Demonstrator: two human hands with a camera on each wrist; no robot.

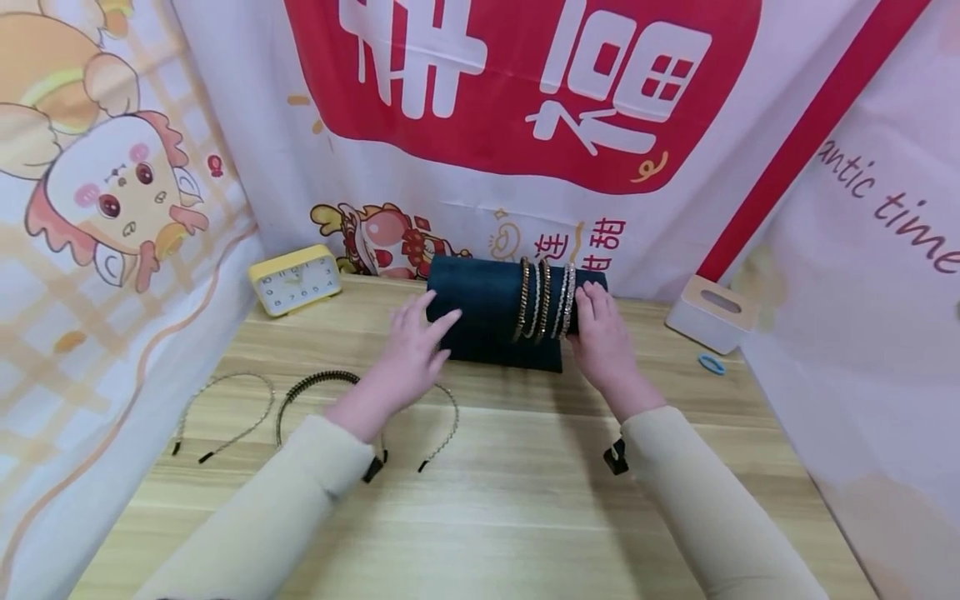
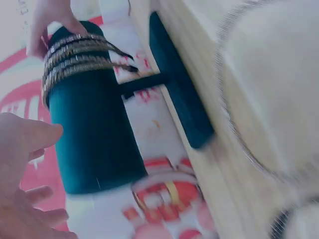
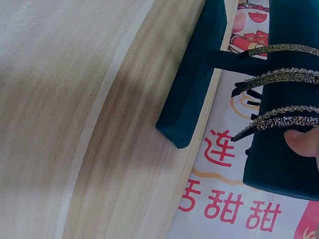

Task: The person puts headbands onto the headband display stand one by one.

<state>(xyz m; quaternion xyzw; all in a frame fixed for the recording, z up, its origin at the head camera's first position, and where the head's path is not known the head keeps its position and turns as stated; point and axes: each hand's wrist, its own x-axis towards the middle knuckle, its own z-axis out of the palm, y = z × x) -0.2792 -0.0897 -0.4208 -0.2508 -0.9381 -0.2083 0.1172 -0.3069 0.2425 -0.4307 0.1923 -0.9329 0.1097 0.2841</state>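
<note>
A dark teal padded roll on a T-shaped stand [image 1: 480, 296] bears several headbands, brown-gold [image 1: 522, 302] and sparkly silver, around its right half. My right hand [image 1: 606, 346] is at the roll's right end and pinches the outermost rhinestone headband [image 3: 294, 121]; its thumb [image 3: 303, 142] lies against the roll beside the band. Past the roll's left end, my left hand [image 1: 405, 354] hovers with spread fingers and holds nothing. In the left wrist view, a narrow gap shows between the left thumb [image 2: 47, 133] and the roll [image 2: 94, 139].
On the wooden table, front left, lie a thin headband [image 1: 262, 417], a dark coiled one [image 1: 307, 382] and a beaded one [image 1: 454, 417], partly behind my left arm. A yellow clock [image 1: 296, 281], a tissue box [image 1: 705, 321] and a blue ring [image 1: 711, 364] stand around.
</note>
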